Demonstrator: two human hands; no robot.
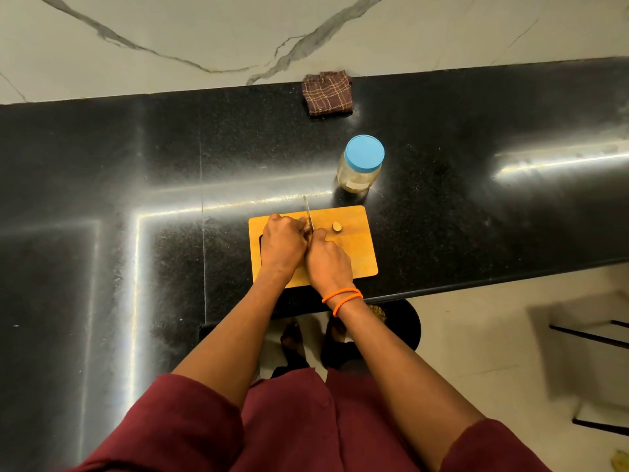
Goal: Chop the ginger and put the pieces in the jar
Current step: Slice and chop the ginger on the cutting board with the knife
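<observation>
Maroon sleeves point(177, 427) lowest in frame. Both hands over board point(357, 253): left hand point(282, 247) curled round hidden ginger, right hand point(328, 264) gripping knife point(308, 214), blade pointing away. One cut piece point(337, 226) right of blade. Lidded jar point(360, 165) behind board; cloth point(327, 93) by wall.

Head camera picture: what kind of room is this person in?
Most likely a home kitchen. There is a long black stone counter, a wooden chopping board with a knife at work on it, and a blue-lidded jar standing nearby.
</observation>
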